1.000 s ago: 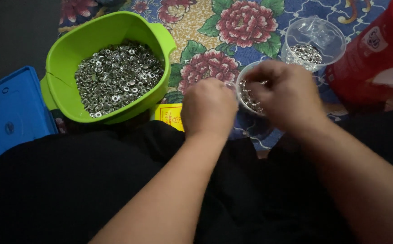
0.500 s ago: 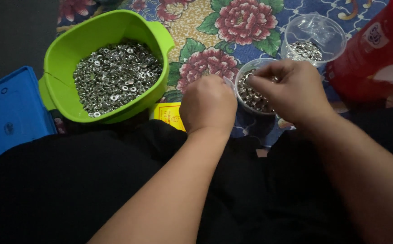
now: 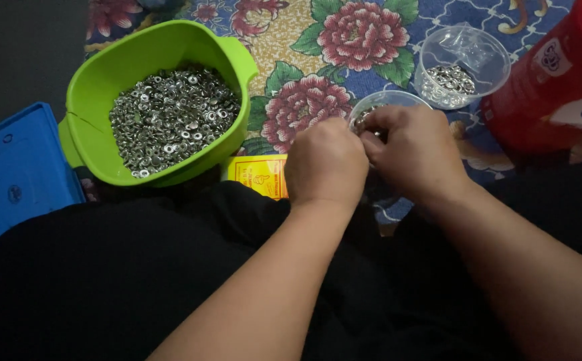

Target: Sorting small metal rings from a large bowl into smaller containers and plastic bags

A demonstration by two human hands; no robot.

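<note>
We see the left hand (image 3: 326, 160) and the right hand (image 3: 417, 152) clenched together, touching over a small clear cup (image 3: 383, 101) of metal rings, right of the green bowl (image 3: 97, 144); what they pinch is hidden.

Clear plastic cup (image 3: 386, 101), upright on floral mat, w/ small metal rings, partly hidden

Green bowl (image 3: 90, 127) blocks left; red tub (image 3: 558, 87) right; floral mat (image 3: 291, 60) between open.
</note>
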